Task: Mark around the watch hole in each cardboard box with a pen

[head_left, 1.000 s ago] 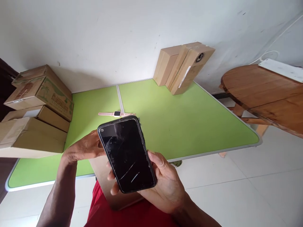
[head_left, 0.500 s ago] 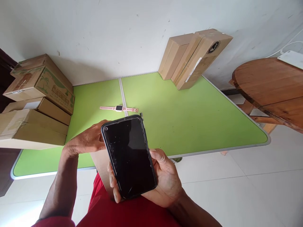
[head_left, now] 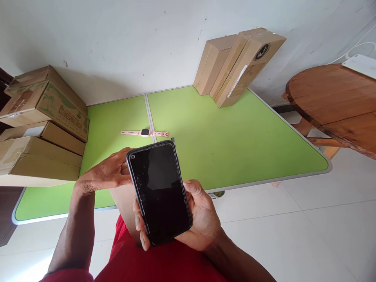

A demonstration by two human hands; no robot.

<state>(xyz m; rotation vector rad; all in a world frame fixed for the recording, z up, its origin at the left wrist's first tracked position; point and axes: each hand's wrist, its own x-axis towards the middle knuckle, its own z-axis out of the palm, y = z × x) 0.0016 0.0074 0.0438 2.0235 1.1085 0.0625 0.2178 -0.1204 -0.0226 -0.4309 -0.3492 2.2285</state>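
My right hand holds a black smartphone from below, thumb along its right edge and fingers wrapped round the left edge. The screen is dark, with scratches and specks, and faces me. My left hand is bent over the upper end of a tan cardboard box, gripping it behind the phone; its fingertips are hidden. That box reaches down toward my red shirt, mostly covered by the phone. Beyond the phone, a pink-strapped smartwatch lies stretched out on the green table.
Several stacked cardboard boxes stand at the table's left end. More long cardboard boxes lean upright by the wall at the back right. A round wooden table with a white device on it stands to the right.
The view has shifted slightly, so the table and boxes sit a little further left and mostly higher. Both hands keep their holds, and the phone is nearly unmoved.
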